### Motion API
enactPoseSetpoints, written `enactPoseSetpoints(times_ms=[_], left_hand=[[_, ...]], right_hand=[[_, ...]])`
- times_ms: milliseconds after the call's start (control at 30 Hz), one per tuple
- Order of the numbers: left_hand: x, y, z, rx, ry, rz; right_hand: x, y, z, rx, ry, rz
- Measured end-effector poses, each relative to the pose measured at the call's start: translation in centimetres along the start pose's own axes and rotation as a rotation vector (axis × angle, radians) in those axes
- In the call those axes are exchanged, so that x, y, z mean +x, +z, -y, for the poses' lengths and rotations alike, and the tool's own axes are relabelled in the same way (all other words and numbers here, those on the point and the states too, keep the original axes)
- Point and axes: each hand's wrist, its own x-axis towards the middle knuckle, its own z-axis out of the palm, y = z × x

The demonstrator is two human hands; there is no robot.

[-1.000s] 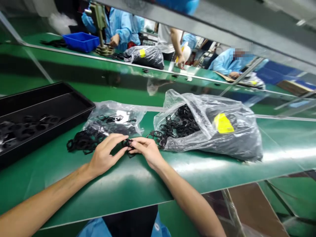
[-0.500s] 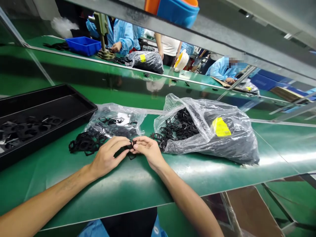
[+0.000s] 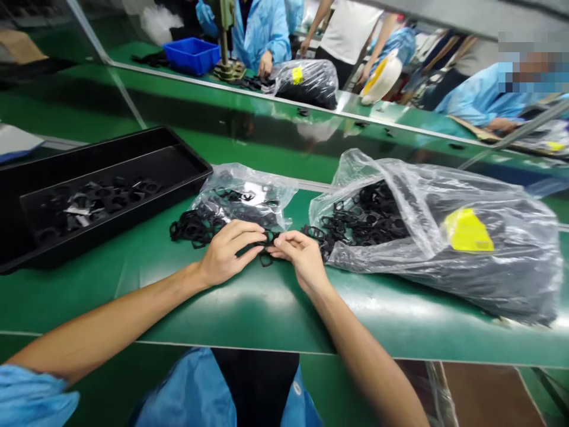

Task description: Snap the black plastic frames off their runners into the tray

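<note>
Between my fingertips is a small black ring-shaped plastic part (image 3: 269, 238). My left hand (image 3: 231, 252) pinches it from the left, and my right hand (image 3: 301, 254) grips it from the other side. Another black ring (image 3: 266, 260) shows just below the fingers; whether it is joined to the held part I cannot tell. Behind my left hand, a pile of black parts (image 3: 191, 228) spills from a small clear bag (image 3: 271, 204). To the right of my right hand lies a large clear bag (image 3: 427, 249) with a yellow label, its open mouth showing many black parts (image 3: 364, 213).
A long black tray (image 3: 178, 198) with loose black parts stands at the left. Beyond a clear partition, co-workers in blue (image 3: 262, 29) sit at a second bench with a blue bin (image 3: 192, 56), a small press (image 3: 226, 41) and another bag (image 3: 306, 83). The green table's front edge runs below my forearms.
The view has swung left and come closer, so things sit further right in the picture. Both hands still hold the black part together, with only slight finger movement.
</note>
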Motion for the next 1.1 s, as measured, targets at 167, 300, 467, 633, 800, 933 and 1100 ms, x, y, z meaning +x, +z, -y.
enactPoseSetpoints(times_ms=[167,300,467,633,800,933,1100], left_hand=[[0.13,0.09,0.45,0.024,0.009,0.022],[0.02,0.18,0.60,0.037,0.017,0.033],[0.15,0.07,0.48,0.004,-0.028,0.056],[0.36,0.00,0.20,-0.017,-0.040,0.051],[0.28,-0.03,0.21,-0.002,-0.031,0.056],[0.18,-0.07,0.21,0.015,-0.049,0.067],[0.06,0.00,0.02,-0.086,-0.102,0.057]], right_hand=[[0.21,0.06,0.08,-0.092,-0.057,0.002],[0.26,-0.04,-0.05,-0.120,-0.095,0.038],[0.17,-0.08,-0.10,-0.115,-0.122,0.061],[0.17,-0.14,-0.10,-0.099,-0.139,0.097],[0.17,-0.16,-0.13,-0.093,-0.139,0.101],[0.12,-0.09,-0.07,-0.074,-0.123,0.094],[0.11,0.01,-0.04,-0.060,-0.093,0.125]])
